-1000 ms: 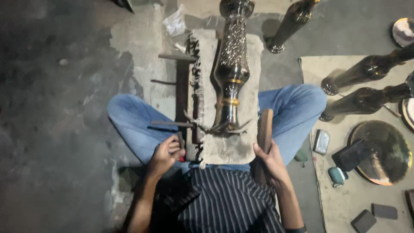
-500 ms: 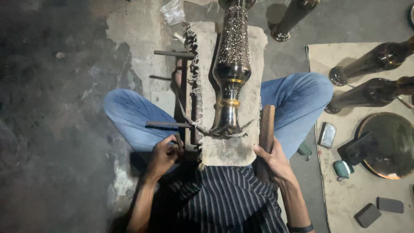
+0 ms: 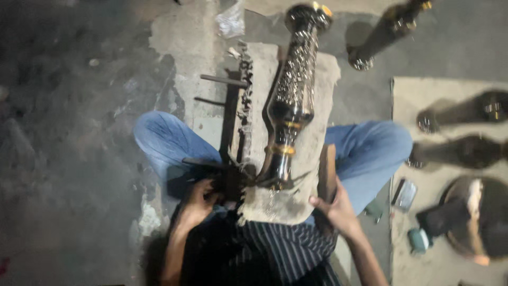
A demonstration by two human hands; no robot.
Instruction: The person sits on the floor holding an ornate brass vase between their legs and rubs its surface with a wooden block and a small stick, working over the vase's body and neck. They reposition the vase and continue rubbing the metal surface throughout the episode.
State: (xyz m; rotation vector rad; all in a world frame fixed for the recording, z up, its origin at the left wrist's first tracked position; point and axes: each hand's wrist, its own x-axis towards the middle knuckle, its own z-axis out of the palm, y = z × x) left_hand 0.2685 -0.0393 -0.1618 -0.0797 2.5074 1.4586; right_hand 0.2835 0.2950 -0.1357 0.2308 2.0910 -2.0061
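A tall dark metal vase (image 3: 292, 100) with an engraved body and gold bands lies lengthwise on a cloth-covered block (image 3: 317, 137) between my crossed legs in blue jeans. My right hand (image 3: 333, 211) grips the lower end of a wooden stick (image 3: 326, 175) beside the block's right edge. My left hand (image 3: 198, 200) is closed on a dark metal tool (image 3: 211, 164) at the foot of a dark iron stand (image 3: 233, 122) left of the block. What the left fingers hold is partly hidden in shadow.
Several more dark metal vases (image 3: 389, 32) lie at the upper right and on a beige mat (image 3: 407, 106). A round brass plate (image 3: 479, 222), a phone (image 3: 405, 195) and a small teal object (image 3: 418, 239) sit on the mat. A crumpled plastic bag (image 3: 231, 21) lies at the top.
The view has shifted and blurred, so the vase now looks tilted to the right. Both hands stay in place, the right on the stick, the left by the stand.
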